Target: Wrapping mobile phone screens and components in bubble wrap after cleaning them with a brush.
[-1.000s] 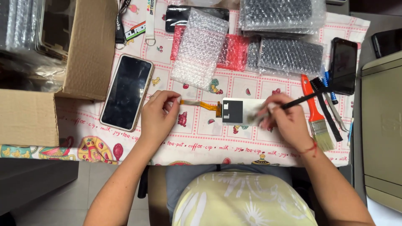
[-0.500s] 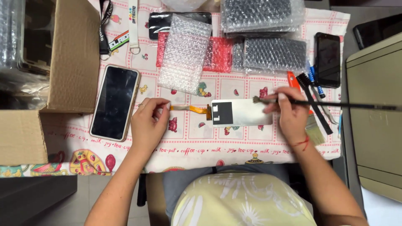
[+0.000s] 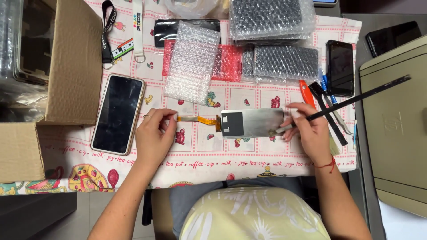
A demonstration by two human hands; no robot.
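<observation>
Metal panel [image 3: 253, 122] | left hand [image 3: 153, 138] pinches orange ribbon [image 3: 198, 119] | right hand [image 3: 311, 133] grips black rod [image 3: 360, 96]

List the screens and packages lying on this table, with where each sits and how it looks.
Phone: left of the left hand, dark screen, gold rim.
Display panel: centre, silvery back, orange ribbon cable, held by the right hand.
Second phone: upper right, black.
Clear bubble-wrap pouch: top centre.
Red bubble-wrap pouch: beneath the clear one.
Dark bubble-wrapped parcels: top right.
Cardboard box: left, open, brown.
</observation>
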